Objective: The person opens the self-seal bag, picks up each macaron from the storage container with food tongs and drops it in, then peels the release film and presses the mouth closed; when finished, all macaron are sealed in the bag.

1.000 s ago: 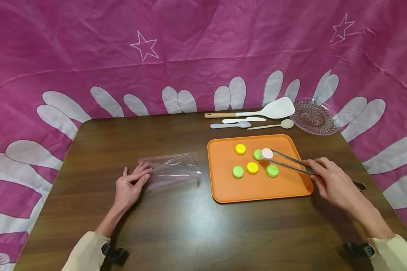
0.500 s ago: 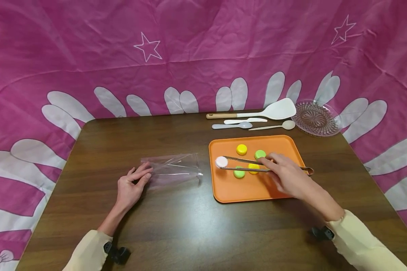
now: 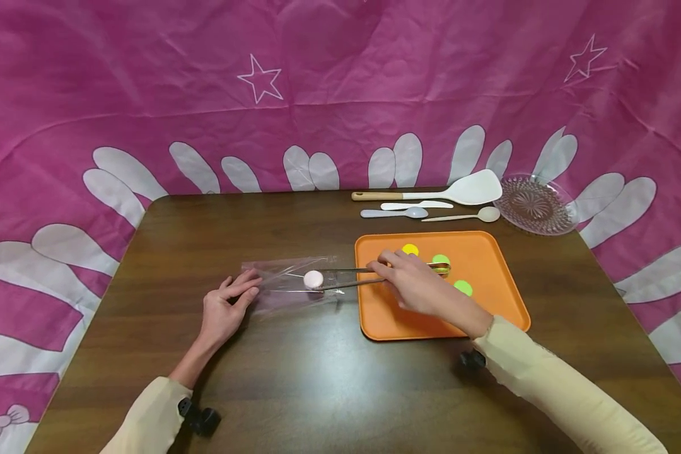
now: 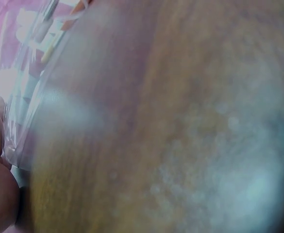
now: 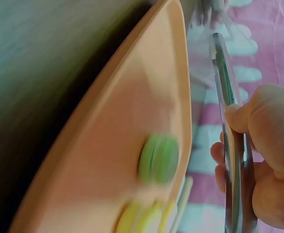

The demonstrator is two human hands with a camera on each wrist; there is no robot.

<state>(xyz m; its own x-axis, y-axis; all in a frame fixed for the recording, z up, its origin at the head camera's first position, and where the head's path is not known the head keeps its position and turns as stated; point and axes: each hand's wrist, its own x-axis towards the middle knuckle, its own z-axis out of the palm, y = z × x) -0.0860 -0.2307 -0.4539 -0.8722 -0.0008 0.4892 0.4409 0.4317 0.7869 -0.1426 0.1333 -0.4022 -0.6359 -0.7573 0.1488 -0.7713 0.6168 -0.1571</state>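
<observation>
My left hand (image 3: pixel 224 312) pinches the left end of a clear plastic bag (image 3: pixel 278 299) on the table. In the left wrist view, the bag (image 4: pixel 23 111) is at the left edge beside the fingers. My right hand (image 3: pixel 417 287) grips metal tongs (image 3: pixel 349 284) above the orange tray (image 3: pixel 386 325). Between the tongs' tips is a pale pink macaron (image 3: pixel 313 280), at the bag's right part; whether it is inside cannot be told. On the tray are a yellow macaron (image 3: pixel 410 250) and green macarons (image 3: pixel 463 288); my right hand hides others.
Behind the tray lie a white spatula (image 3: pixel 471 188) with a wooden handle, a white knife (image 3: pixel 417 205), a pale spoon (image 3: pixel 394 213) and a beige spoon (image 3: pixel 488 214). A clear patterned plate (image 3: pixel 536 205) is at the table's back right corner. A pink cloth (image 3: pixel 329 75) hangs behind.
My right hand has carried the pink macaron in the tongs leftward, from above the tray to the plastic bag. My left hand has stayed at the bag's left end.
</observation>
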